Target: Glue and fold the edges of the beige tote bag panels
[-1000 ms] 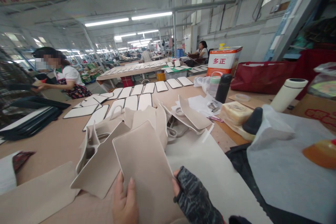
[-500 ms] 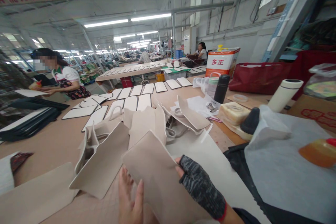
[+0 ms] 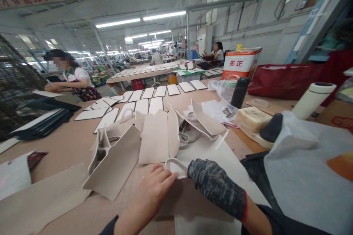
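In the head view, a beige leather-like bag piece (image 3: 202, 200) with a pale strap handle (image 3: 175, 162) lies low in front of me. My left hand (image 3: 157, 187) is bare and closed, pinching the edge at the left end of the handle. Closed on the same edge at the handle's right end is my right hand (image 3: 216, 183), in a dark grey fingerless glove. Its fingertips are mostly hidden. Just beyond my hands lies a flat beige panel (image 3: 153, 137). To the left, a partly assembled beige bag (image 3: 117, 163) leans open.
Rows of white dark-edged panels (image 3: 142, 106) cover the table's far part. Glue-coloured blocks (image 3: 252, 119), a black bottle (image 3: 240, 92) and a cream flask (image 3: 314, 99) stand right. A co-worker (image 3: 73, 77) handles panels beside a dark stack (image 3: 45, 123) on the left.
The large beige piece has been lowered and turned, so its handle edge now faces away from me. My left hand has gone from spread fingers to a pinch at the handle.
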The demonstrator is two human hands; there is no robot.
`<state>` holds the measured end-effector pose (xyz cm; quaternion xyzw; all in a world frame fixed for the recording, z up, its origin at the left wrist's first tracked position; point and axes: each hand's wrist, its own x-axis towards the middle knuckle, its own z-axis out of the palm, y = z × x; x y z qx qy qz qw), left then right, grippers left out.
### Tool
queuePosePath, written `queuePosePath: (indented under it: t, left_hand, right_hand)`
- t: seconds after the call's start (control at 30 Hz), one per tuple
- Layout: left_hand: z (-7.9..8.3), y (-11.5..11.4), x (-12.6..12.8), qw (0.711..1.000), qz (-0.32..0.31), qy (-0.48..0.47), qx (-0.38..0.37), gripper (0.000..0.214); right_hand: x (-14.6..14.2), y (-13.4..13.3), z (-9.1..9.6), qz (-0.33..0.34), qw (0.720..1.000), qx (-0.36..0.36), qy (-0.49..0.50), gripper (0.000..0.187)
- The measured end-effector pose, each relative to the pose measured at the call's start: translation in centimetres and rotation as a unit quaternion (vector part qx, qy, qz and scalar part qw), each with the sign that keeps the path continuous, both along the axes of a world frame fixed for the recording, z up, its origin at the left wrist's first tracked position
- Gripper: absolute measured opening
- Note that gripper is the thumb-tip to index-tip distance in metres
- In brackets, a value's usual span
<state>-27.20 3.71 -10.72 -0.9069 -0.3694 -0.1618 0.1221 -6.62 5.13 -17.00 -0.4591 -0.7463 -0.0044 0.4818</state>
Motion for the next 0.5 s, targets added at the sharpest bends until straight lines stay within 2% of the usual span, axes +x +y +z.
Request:
queuePosePath:
  t: [0.07,0.17,0.27,0.33,0.4,0.5]
  left_hand:
    - [-1.3,0.3,0.0,1.000,-0.002,0.006,-0.018,0.023]
    - [-3.7,0.6,-0.2,1.000,0.005,0.012,-0.019,0.024]
    - [-5.5,0.8,-0.3,1.000,0.007,-0.005,-0.028,0.025]
    - [-6.1,1.0,-0.3,0.999,0.017,-0.029,-0.041,0.025]
    - [-6.4,1.1,-0.3,0.997,0.032,-0.052,-0.053,0.025]
    - [-6.4,1.4,-0.3,0.992,0.058,-0.082,-0.074,0.021]
  right_hand:
    - [-0.7,0.0,0.2,-0.024,0.999,-0.002,-0.047,0.030]
    - [-2.1,-0.1,-0.2,-0.056,0.986,0.042,-0.153,0.039]
    - [-3.2,-0.3,-1.8,-0.074,0.967,0.087,-0.227,0.043]
    - [-3.4,-0.2,-3.0,-0.088,0.956,0.092,-0.265,0.039]
    - [-2.9,0.2,-3.8,-0.078,0.959,0.078,-0.261,0.031]
    - [-1.1,1.2,-4.1,-0.045,0.987,0.040,-0.148,0.022]
